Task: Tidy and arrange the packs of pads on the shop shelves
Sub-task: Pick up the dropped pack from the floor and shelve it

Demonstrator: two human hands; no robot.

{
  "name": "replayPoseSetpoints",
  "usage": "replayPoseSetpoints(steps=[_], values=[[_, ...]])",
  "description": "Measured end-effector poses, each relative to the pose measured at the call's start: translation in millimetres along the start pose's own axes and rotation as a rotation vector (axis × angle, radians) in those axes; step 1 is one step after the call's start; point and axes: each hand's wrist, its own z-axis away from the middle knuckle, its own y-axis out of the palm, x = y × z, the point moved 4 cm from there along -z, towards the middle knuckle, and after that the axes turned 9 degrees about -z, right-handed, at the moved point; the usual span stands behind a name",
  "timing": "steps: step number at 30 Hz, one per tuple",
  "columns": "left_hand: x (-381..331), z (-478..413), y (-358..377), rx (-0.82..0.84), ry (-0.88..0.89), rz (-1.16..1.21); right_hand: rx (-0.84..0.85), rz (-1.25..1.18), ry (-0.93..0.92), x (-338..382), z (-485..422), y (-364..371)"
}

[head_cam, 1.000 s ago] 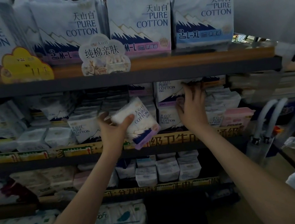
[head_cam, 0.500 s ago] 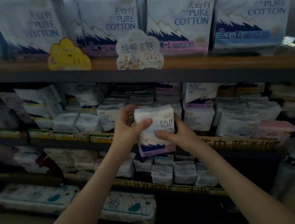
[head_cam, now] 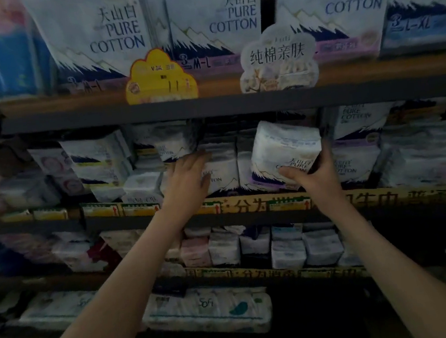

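Now one-handed — pack [head_cam: 284, 151] in right hand [head_cam: 315, 174] fingers; left hand [head_cam: 189, 177] off, flat on shelved packs [head_cam: 222, 169].

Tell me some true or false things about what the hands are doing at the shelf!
1. The right hand holds a white pack marked PURE COTTON. True.
2. The left hand holds a bottle. False: it rests flat on packs on the middle shelf.
3. A yellow cloud-shaped tag sits on the top shelf edge. True.
4. The held pack is down on the floor. False: it is up at the middle shelf.
5. Both hands grip the same pack. False: only the right hand grips it.
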Motion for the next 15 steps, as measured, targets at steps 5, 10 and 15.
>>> replayPoseSetpoints(steps=[5, 10, 15], values=[[4.9, -22.4, 17.7, 0.201, 0.03, -0.274, -0.075, -0.036, 0.041, -6.1, 7.3, 0.7], [0.0, -30.5, 19.3, 0.272, 0.191, -0.392, -0.152, -0.042, 0.026, -5.7, 14.8, -4.9], [11.3, -31.1, 8.0, 0.214, 0.217, -0.266, -0.105, -0.035, 0.023, 0.6, 11.8, -0.1]])
